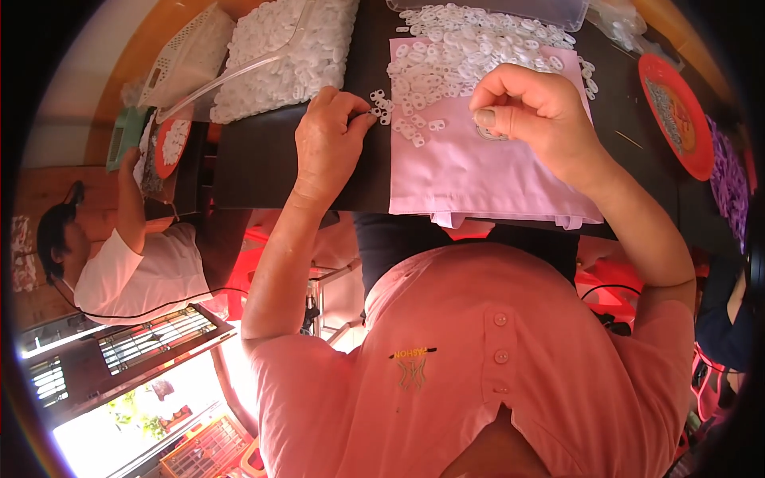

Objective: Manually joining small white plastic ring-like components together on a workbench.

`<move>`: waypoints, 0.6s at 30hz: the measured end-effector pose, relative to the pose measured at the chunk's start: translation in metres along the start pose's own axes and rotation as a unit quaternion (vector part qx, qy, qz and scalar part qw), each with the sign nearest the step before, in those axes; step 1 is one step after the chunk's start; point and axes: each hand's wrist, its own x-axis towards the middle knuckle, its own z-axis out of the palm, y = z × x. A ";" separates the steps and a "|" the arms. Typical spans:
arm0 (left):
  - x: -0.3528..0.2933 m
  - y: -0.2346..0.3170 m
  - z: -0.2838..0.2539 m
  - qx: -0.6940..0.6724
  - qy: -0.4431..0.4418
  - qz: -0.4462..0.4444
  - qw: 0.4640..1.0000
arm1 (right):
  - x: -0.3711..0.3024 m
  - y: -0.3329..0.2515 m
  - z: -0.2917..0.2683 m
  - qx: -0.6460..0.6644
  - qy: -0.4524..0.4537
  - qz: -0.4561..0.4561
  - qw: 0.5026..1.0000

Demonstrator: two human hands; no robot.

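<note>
Over the dark table, the thumb and forefinger of my left hand (pixel 328 143) pinch at the edge of a small white two-holed plastic piece (pixel 374 111). A few like pieces lie beside those fingertips. My right hand (pixel 532 115) is raised above a pink cloth (pixel 478 179), its thumb and forefinger closed together; whatever they hold is too small to make out. Just under its thumb a round printed mark shows partly on the cloth. A spread heap of white two-holed oval pieces (pixel 434 72) covers the cloth's far half, with several strays (pixel 416 127) nearer the left hand.
A clear bin heaped with white pieces (pixel 279 56) stands far left, by a white perforated basket (pixel 187 56). Another clear container (pixel 526 12) is at the back. A red plate (pixel 677 115) holding small grey bits lies right, near purple strips (pixel 727 179). A co-worker (pixel 143 263) sits left.
</note>
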 end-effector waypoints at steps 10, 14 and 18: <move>-0.002 0.017 0.001 -0.318 -0.004 -0.107 0.942 | -0.001 0.015 -0.004 0.036 0.027 0.033 0.998; 0.007 0.067 0.000 -0.400 -0.046 -0.143 0.904 | 0.000 0.013 -0.004 0.033 0.066 0.006 0.997; 0.018 0.090 0.010 -0.443 -0.052 -0.114 0.888 | 0.001 0.003 -0.004 0.042 0.081 -0.011 0.996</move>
